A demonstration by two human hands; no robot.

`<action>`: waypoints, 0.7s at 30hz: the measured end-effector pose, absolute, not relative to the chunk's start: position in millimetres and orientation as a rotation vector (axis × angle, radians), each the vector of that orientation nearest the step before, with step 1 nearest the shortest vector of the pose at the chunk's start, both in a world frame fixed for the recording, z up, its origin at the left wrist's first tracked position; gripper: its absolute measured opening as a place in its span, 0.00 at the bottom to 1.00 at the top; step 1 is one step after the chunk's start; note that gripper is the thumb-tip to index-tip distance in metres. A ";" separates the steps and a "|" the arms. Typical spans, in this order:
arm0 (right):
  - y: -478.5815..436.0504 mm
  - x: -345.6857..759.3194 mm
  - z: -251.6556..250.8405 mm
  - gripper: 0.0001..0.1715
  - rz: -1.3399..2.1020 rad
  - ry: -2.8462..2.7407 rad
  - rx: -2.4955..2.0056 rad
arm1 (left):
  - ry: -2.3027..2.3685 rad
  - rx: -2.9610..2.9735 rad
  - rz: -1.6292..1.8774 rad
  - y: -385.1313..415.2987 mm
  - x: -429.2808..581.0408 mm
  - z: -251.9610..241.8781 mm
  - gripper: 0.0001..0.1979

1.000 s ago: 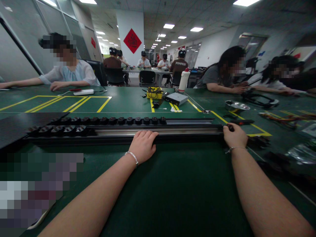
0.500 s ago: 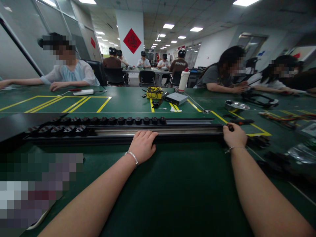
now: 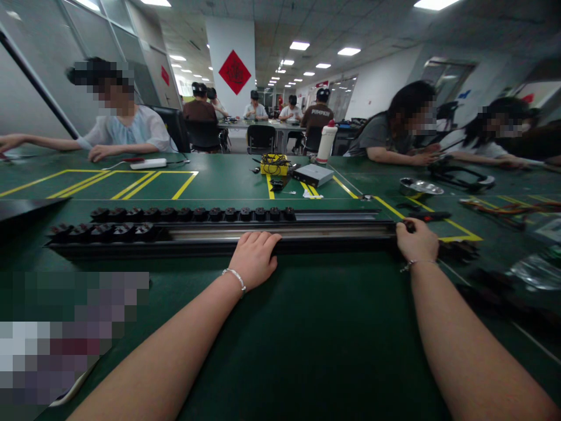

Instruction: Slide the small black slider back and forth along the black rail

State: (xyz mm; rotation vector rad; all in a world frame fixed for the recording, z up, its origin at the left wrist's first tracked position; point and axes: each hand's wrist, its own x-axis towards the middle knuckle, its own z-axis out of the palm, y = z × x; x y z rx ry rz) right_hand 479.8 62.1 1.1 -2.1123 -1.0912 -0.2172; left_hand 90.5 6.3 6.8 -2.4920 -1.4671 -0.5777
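A long black channel-shaped rail lies across the table before me. Several black modules with metal prongs fill its left end. Behind it runs a second rail with a row of similar modules. My left hand is closed over the near wall of the front rail at mid-length, fingers inside the channel and thumb outside. At the right end, my right hand pinches a small dark part, apparently a black module, mostly hidden by the fingers.
Loose black parts lie right of my right hand, near a metal bowl and cables. Beyond the rails stand a yellow box, a grey box and a white bottle. Co-workers sit across the table. A dark panel juts in at left.
The dark panel at the left has slid away to the left, uncovering the rails' left ends. The hand of the co-worker at left has shifted slightly. My hands stay in place.
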 end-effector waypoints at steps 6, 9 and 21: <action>61.7 479.0 2.1 0.19 -0.230 -1.074 -2.121 | -1.470 -2.488 -0.584 6.2 90.6 5.9 0.21; 61.3 478.6 2.8 0.19 -0.217 -1.068 -2.136 | -1.467 -2.493 -0.587 6.3 90.1 5.9 0.21; 62.2 481.1 2.8 0.20 -0.191 -1.078 -2.148 | -1.488 -2.504 -0.585 5.9 90.6 7.2 0.22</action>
